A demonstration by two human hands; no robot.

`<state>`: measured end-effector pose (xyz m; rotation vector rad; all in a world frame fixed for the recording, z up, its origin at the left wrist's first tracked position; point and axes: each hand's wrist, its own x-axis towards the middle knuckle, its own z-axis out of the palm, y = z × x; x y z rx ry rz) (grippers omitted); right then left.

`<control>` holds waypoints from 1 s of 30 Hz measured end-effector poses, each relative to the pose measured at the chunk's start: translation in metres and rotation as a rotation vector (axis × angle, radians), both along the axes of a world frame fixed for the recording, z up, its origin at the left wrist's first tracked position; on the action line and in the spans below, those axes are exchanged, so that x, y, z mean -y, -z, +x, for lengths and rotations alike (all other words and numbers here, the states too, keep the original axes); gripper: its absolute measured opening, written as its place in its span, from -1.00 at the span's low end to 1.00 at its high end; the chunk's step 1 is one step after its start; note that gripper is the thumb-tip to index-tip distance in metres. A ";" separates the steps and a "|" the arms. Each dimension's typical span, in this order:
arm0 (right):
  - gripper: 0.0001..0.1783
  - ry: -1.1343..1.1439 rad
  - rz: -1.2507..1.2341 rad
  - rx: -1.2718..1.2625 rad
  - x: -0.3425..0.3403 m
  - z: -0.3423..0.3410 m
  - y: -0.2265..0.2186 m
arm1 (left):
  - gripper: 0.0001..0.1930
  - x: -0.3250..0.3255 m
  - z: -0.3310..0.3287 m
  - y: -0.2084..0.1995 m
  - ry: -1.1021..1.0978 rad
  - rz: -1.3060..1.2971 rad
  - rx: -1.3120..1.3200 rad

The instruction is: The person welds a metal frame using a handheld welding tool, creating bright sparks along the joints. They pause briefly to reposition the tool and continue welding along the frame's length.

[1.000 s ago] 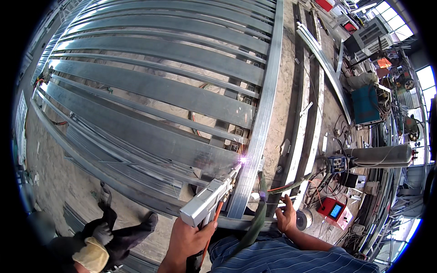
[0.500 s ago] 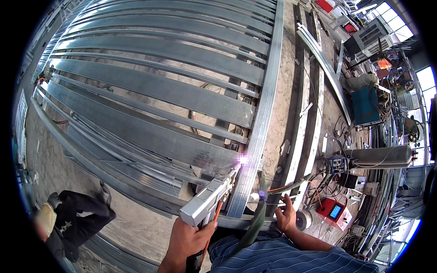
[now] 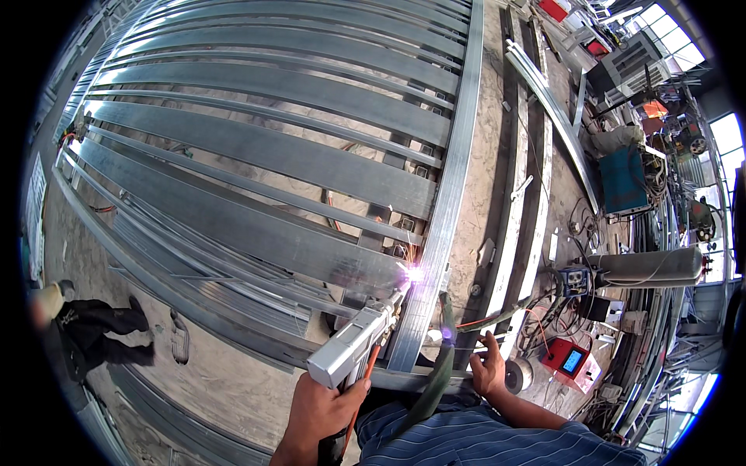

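My left hand is wrapped round a silver handheld welding gun with an orange hose along its underside. The gun's tip meets a bright pink-white glow with sparks, at the joint where a wide flat steel slat joins the long steel side rail. My right hand is by the near end of the frame, beside a dark green sleeved cable. Its index finger is stretched out and the thumb stands apart; the other fingers are partly hidden. No held thing shows in it.
Parallel steel slats fill the frame to the left. Another person walks at the lower left. On the right are a red box with a screen, a wire spool, a grey gas cylinder, a teal machine and loose cables.
Orange sparks now fly up from the bright weld spot. The other person has moved left, away from the frame. Both my hands stay nearly where they were.
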<state>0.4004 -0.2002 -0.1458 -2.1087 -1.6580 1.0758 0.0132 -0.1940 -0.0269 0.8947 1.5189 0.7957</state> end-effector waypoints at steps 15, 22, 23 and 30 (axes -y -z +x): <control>-0.10 -0.018 0.000 0.017 0.003 0.007 0.007 | -0.62 0.006 -0.001 0.000 -0.004 -0.043 0.006; -0.11 -0.024 0.013 0.017 0.003 0.007 0.008 | -0.62 0.011 -0.001 0.003 -0.001 -0.024 0.000; -0.11 -0.018 0.004 0.023 0.003 0.007 0.008 | -0.63 0.011 -0.001 0.002 -0.005 -0.019 0.002; -0.15 0.002 -0.009 0.022 0.000 0.000 0.002 | -0.63 0.013 -0.001 0.000 0.000 -0.051 0.009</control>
